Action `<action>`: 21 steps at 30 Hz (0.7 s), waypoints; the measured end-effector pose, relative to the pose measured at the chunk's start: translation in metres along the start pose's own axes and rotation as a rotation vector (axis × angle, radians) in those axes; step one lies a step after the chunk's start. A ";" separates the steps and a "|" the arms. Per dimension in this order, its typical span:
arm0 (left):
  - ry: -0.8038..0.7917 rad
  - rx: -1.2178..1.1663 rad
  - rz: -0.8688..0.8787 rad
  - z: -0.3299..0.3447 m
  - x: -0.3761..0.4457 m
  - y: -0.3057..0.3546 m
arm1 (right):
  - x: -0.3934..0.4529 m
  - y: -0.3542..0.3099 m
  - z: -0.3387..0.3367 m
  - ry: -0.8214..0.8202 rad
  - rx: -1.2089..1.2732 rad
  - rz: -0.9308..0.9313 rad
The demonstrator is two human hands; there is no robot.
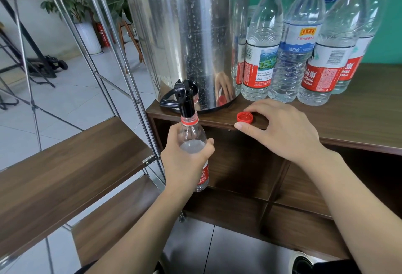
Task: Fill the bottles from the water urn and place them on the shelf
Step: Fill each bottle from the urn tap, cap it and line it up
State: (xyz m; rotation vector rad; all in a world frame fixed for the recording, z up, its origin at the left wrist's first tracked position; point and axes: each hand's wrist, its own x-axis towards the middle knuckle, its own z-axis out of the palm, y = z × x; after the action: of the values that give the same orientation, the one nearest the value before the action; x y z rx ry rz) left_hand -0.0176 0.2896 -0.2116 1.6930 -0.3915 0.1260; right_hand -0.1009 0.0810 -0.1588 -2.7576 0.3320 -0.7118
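A steel water urn stands on a brown cabinet top. Its black tap reaches over the front edge. My left hand grips an open clear bottle with a red label, its mouth right under the spout; water stands high in the bottle. The bottle's red cap lies on the cabinet top. My right hand rests beside it, thumb and fingers around the cap; whether they pinch it I cannot tell. Several capped bottles stand to the urn's right.
A metal-framed shelf rack with wooden boards stands to the left, close to the cabinet. Open cubbies sit under the cabinet top. A tiled floor, a potted plant and a tripod lie beyond the rack.
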 end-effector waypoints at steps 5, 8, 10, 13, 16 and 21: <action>0.010 -0.011 -0.001 0.001 0.000 0.002 | 0.000 0.001 0.001 -0.004 0.017 0.004; 0.006 -0.020 -0.002 0.001 0.000 0.002 | -0.001 0.002 0.000 -0.001 0.020 0.006; 0.012 -0.021 0.004 0.000 0.000 0.001 | 0.000 0.001 0.000 0.002 0.025 0.002; 0.008 -0.024 0.008 0.000 0.000 0.001 | 0.001 0.000 0.001 0.004 0.021 0.000; 0.003 -0.030 0.008 0.000 -0.001 0.001 | 0.001 0.000 0.001 -0.002 0.009 -0.003; 0.002 -0.028 0.013 0.000 0.000 0.001 | 0.001 0.001 0.001 0.002 0.011 0.001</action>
State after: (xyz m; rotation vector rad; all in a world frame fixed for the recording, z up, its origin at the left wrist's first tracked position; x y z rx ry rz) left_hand -0.0177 0.2893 -0.2103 1.6633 -0.4006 0.1314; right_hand -0.1000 0.0802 -0.1596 -2.7467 0.3295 -0.7143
